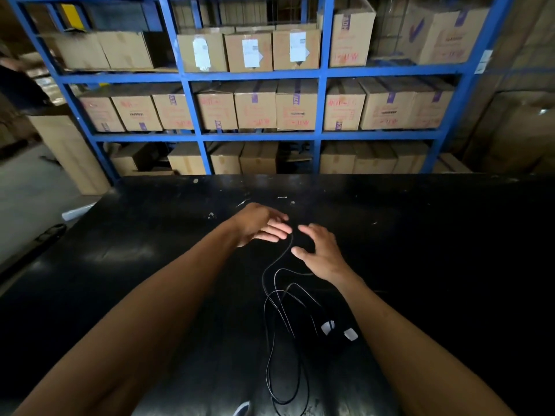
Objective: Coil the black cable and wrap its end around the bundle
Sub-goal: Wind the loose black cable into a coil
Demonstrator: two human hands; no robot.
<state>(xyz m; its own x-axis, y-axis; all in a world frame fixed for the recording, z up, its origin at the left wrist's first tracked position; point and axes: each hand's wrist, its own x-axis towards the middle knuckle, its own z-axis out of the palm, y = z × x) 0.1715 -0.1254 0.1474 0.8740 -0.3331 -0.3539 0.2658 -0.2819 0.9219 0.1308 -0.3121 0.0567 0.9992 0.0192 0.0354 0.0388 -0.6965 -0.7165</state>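
So my two bare hands were out over the wide black desk (150, 250), and the thin black cable (271, 343) lay loose on it in messy loops between my arms. My left hand (259, 225) was spread flat with its fingers out, grasping nothing. My right hand (322, 250) was spread too, fingers bent a little, and it had not closed on anything. One end of the cable ran up to the gap between my two hands, close to my left fingertips (282, 234).

To do this step well, I thought I should pinch that near end first with one hand. Then the other hand could pull the cable in and lay it in even rings, all the same size, with no twists.

Some things were hard to see. Black cable on a black desk nearly vanished. I could not tell if the cable touched my left fingers. Two small pale blocks (338, 330) sat near my right arm, maybe plugs. The lowest loop ran off the bottom edge.
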